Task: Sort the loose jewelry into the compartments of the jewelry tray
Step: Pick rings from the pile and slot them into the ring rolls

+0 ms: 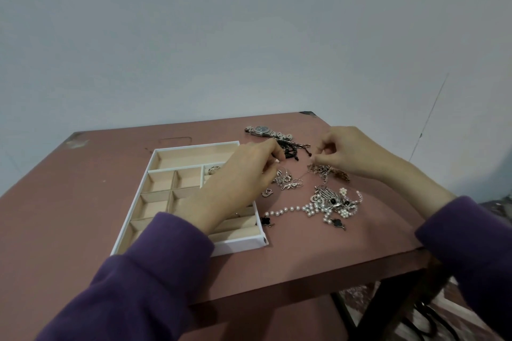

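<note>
A white jewelry tray (155, 163) with beige compartments lies on the left of the table; one ring (213, 169) sits in a small upper compartment. My left hand (243, 171) reaches across the tray's right side, fingers curled over a cluster of silver earrings (288, 183). My right hand (349, 151) pinches a thin silver chain (324, 170) just above a tangled pile. A pearl necklace (291, 209) with black clover charms, a steel watch (266, 130) and a black beaded bracelet (291, 149) lie loose to the right of the tray.
The reddish-brown table (83, 202) stands against a pale wall. Its right edge (388, 174) and front edge run close to the jewelry. Below the table on the right, black metal legs and a patterned floor show.
</note>
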